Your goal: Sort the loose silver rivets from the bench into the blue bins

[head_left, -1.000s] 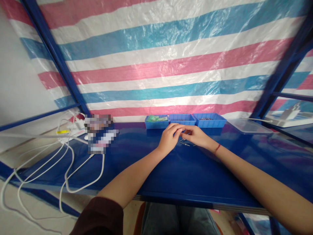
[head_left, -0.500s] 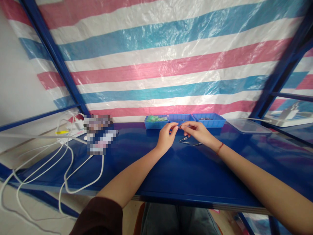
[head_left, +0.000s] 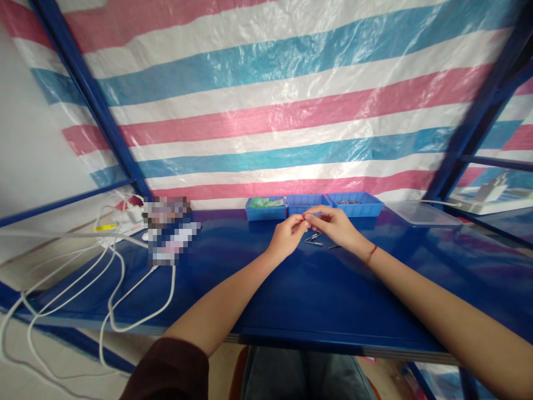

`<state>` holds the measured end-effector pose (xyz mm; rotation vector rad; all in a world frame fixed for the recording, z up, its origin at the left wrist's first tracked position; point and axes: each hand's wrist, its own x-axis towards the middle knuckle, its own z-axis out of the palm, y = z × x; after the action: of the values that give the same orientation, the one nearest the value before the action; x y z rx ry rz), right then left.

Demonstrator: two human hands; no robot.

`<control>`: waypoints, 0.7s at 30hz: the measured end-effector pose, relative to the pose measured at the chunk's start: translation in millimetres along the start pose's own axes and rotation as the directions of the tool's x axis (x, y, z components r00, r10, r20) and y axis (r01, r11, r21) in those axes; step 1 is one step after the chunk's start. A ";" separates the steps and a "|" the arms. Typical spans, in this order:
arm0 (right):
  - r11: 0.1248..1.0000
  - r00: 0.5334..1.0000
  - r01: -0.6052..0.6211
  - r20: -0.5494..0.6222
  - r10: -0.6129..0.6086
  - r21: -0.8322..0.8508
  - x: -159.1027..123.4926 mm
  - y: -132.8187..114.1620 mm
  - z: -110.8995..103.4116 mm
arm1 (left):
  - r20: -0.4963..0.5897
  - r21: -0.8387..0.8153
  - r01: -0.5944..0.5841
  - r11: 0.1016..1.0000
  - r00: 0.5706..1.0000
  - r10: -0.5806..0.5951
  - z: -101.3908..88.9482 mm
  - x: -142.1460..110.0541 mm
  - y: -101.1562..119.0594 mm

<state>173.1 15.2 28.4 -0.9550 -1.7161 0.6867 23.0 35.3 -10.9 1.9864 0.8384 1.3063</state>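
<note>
My left hand (head_left: pixel 286 235) and my right hand (head_left: pixel 332 224) meet fingertip to fingertip above the blue table (head_left: pixel 258 300). Both are closed in a pinch; whatever lies between the fingertips is too small or hidden to make out. Just beneath my right hand, a few thin metal pen-like pieces (head_left: pixel 313 242) lie on the tabletop, one of them partly covered by the hand. Behind the hands stand three blue bins: the left bin (head_left: pixel 266 214) holds green packets, the middle bin (head_left: pixel 295 206) has contents I can hardly see, and the right bin (head_left: pixel 362 210) holds small metal pieces.
A clear plastic lid (head_left: pixel 420 214) lies right of the bins. White cables (head_left: pixel 120 316) loop over the table's left side, near a power strip (head_left: pixel 125 226) and blurred-out items (head_left: pixel 170 239). Blue frame posts (head_left: pixel 83 83) and a striped plastic sheet (head_left: pixel 275 122) enclose the back.
My two hands have come together, the fingertips now touching where a small gap was. Both sit slightly lower in the view. The bins and metal pieces stay put.
</note>
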 end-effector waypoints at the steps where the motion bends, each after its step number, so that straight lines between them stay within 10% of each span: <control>1: 1.000 1.000 0.005 0.000 -0.005 -0.004 -0.1 -0.4 0.1 | 0.018 -0.003 0.003 1.000 1.000 -0.003 0.5 0.0 -0.5; 21: 0.994 0.992 0.094 0.094 -0.089 -0.048 -0.4 1.9 -2.5 | 0.048 -0.035 0.107 0.994 0.993 -0.105 1.4 0.9 -2.6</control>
<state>176.0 15.8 27.4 -0.8871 -1.8551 0.6367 24.2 37.4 -12.8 1.9084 0.8791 1.2031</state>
